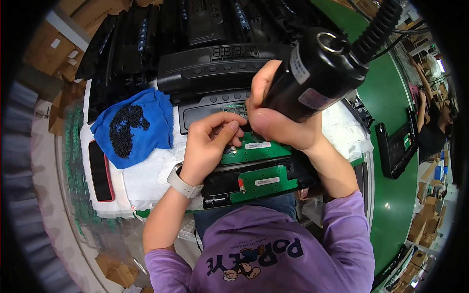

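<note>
My right hand (286,117) is wrapped round a black electric screwdriver (312,73), which has a coiled cable at its top. The tool leans over a green circuit board (273,152) in a black plastic housing; my hands hide its tip. My left hand (207,144), thumb and forefinger pinched together, is at the board's upper left beside the tool's lower end. What lies between those fingertips is too small to make out. Closer to my body, a second green circuit board (281,181) sits in another black housing (217,188).
On the left, a blue cloth (159,127) carries a pile of tiny black screws (122,139). A red-edged phone (101,173) lies beside it. Black housings (205,66) are stacked at the back. At right, a green conveyor (391,205) bears another housing (393,146); a person (436,127) is beyond.
</note>
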`<state>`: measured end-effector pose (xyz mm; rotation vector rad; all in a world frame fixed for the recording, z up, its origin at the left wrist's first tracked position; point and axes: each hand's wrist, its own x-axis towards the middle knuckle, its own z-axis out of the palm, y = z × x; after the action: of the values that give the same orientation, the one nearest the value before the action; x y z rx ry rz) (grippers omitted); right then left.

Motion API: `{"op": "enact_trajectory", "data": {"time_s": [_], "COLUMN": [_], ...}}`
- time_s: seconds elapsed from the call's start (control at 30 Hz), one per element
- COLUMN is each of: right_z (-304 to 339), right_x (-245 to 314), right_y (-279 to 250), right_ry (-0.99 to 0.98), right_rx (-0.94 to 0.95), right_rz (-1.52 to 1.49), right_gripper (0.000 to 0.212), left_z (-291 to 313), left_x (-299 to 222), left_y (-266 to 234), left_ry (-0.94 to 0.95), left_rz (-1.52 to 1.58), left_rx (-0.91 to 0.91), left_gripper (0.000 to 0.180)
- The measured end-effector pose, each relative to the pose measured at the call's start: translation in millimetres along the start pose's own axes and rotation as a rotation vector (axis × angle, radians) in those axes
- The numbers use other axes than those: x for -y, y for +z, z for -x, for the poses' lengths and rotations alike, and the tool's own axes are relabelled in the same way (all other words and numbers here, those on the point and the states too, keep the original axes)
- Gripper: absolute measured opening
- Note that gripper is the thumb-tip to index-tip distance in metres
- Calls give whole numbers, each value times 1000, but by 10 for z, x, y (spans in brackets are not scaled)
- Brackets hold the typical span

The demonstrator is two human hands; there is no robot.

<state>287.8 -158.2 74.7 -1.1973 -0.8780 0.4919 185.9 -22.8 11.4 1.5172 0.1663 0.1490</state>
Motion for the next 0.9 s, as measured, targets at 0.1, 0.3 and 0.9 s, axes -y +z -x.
{"op": "enact_trajectory", "data": {"time_s": [0.1,0.3,0.9], "right_z": [18,-3,16], "right_x": [9,2,56], "right_y": [11,-42,-390], "right_ry": [79,-37,-316], "right_rx": [-9,-13,-208], "right_rz": [-108,-54,-696], "right_gripper": [27,29,27], "left_z": [3,1,17], "left_x": [3,46,-21], "left_y": [13,36,15], "left_ry": [-2,-6,-43], "left_rz": [-5,60,249], "left_rx": [1,-41,54], "left_gripper": [16,14,15]}}
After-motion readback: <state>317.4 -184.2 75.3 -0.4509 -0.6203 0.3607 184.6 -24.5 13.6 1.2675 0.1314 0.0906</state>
